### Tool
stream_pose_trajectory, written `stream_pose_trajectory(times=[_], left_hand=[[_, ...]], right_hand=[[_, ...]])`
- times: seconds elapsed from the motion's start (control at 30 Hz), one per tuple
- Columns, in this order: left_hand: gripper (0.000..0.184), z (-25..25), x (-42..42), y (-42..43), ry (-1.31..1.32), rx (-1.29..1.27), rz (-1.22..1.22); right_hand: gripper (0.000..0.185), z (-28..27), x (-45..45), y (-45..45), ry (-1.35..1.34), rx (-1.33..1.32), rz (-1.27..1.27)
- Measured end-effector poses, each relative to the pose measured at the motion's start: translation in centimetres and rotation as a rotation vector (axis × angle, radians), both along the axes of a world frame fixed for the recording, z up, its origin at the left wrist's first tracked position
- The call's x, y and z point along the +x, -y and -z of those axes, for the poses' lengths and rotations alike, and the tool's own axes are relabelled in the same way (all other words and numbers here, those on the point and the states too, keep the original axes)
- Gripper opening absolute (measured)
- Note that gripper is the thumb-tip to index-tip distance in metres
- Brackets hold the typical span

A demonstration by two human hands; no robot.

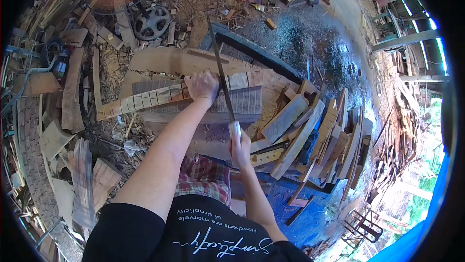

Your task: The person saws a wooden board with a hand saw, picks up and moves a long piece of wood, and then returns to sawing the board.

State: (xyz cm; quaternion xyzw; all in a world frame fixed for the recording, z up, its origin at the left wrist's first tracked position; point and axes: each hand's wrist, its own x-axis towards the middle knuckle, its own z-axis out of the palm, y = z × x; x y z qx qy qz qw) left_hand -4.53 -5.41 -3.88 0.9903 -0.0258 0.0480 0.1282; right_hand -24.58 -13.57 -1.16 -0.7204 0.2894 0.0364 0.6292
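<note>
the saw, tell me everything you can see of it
The saw has a long, narrow, dark blade, seemingly metal, and a pale handle gripped by the right hand. The blade runs forward and slightly left, crossing the lined wood strip just right of the left hand. Teeth and any cut depth can't be made out.

Daylight glares white through the gaps (432,23) at right; the left lies dimmer. Bluish sheen coats the floor (290,32). Fisheye distortion bends the blackened edges.
</note>
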Motion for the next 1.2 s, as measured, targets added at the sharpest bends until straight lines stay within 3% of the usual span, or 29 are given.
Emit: stream_pose_trajectory(times=[0.07,0.13,0.23,0.33,0.53,0.7,0.77,0.83,0.9,1.0,1.2], left_hand=[[0.025,-0.1,0.1,-0.2,0.007,0.012,0.005],[0.025,-0.5,-0.1,-0.1,0.011,0.021,-0.002],[0.026,-0.8,0.0,0.1,-0.049,0.012,-0.012],[0.026,-0.2,0.2,0.2,-0.015,0.009,-0.009],[0.026,0.3,0.1,-0.1,0.008,0.030,0.007],[0.024,0.3,0.2,0.2,0.032,0.031,-0.005],[0.024,0.3,-0.1,0.0,0.027,0.045,-0.013],[0.024,-0.1,0.1,0.1,-0.002,0.033,-0.002],[0.024,0.5,0.1,0.0,0.026,0.039,-0.004],[0.024,0.4,0.2,-0.2,0.052,0.048,-0.006],[0.024,-0.8,0.3,0.3,-0.016,0.006,-0.018]], right_hand=[[0.039,0.0,1.2,-0.6,0.029,0.018,0.022],[0.039,-1.3,-0.9,-0.6,0.028,-0.132,-0.017],[0.035,-2.2,-8.8,-0.5,0.013,-0.125,-0.002],[0.034,-2.0,-10.1,0.4,-0.069,-0.013,-0.022],[0.047,0.6,1.9,-0.2,0.072,-0.165,-0.010],[0.037,-2.7,-8.9,-0.5,0.007,-0.119,0.000],[0.037,-1.8,-8.8,-0.1,0.007,-0.107,-0.003],[0.038,-1.4,-5.8,0.2,-0.070,-0.009,0.022],[0.041,0.0,0.8,0.1,0.038,-0.093,-0.005],[0.044,-1.5,2.6,-0.6,-0.006,-0.161,-0.005],[0.037,-3.1,-8.1,-0.3,-0.015,-0.118,-0.009]])
